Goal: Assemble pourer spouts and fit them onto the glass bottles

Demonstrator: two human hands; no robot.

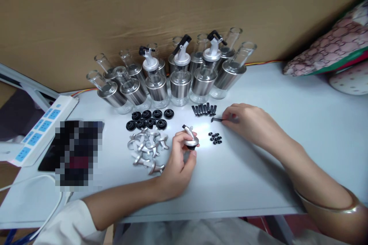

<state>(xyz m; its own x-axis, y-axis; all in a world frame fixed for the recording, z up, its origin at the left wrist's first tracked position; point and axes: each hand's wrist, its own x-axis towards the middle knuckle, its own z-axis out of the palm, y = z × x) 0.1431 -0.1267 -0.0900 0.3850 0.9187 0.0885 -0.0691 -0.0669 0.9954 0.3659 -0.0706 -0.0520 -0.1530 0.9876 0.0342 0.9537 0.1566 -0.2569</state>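
My left hand (178, 162) is closed round a silver pourer cap (190, 139) with a spout, held just above the white table (258, 168). My right hand (246, 120) pinches a small black stick piece (216, 120) lying on the table, below a row of several like black pieces (204, 109). A cluster of tiny black rings (215, 138) lies between my hands. Left of my left hand is a heap of silver pourer caps (147, 146), and above it several black rubber stoppers (149, 119).
Several glass-and-steel bottles (172, 78) stand at the back against a cardboard wall (172, 4); three carry fitted pourers. A white power strip (40, 128) and a blurred dark object (76, 153) lie at the left. A patterned cushion (333, 46) sits at the right.
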